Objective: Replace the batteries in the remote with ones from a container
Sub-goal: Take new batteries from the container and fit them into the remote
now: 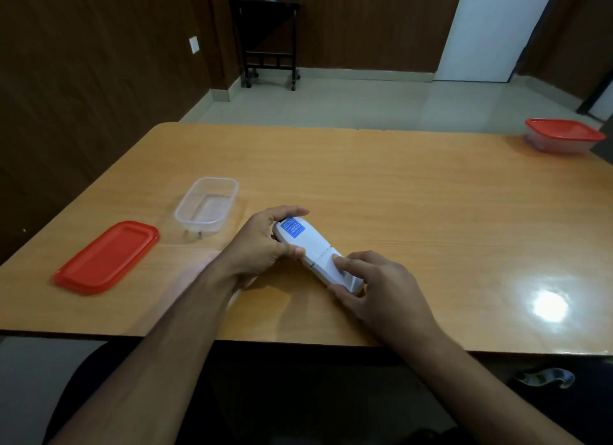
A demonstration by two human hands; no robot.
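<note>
A white remote [311, 249] lies face down on the wooden table [398, 192], its back bearing a blue label at the far end. My left hand [265, 242] grips that far end. My right hand [374, 285] holds the near end, forefinger pressed on the battery cover, which looks closed. To the left stands an open clear plastic container [229, 194]; small dark bits show at its near wall, and I cannot tell what they are. Its red lid [106, 257] lies flat further left.
A second clear container with a red lid on [564, 136] sits at the table's far right corner. The table's near edge runs just in front of my forearms. A dark small wheeled table [268, 40] stands against the far wall.
</note>
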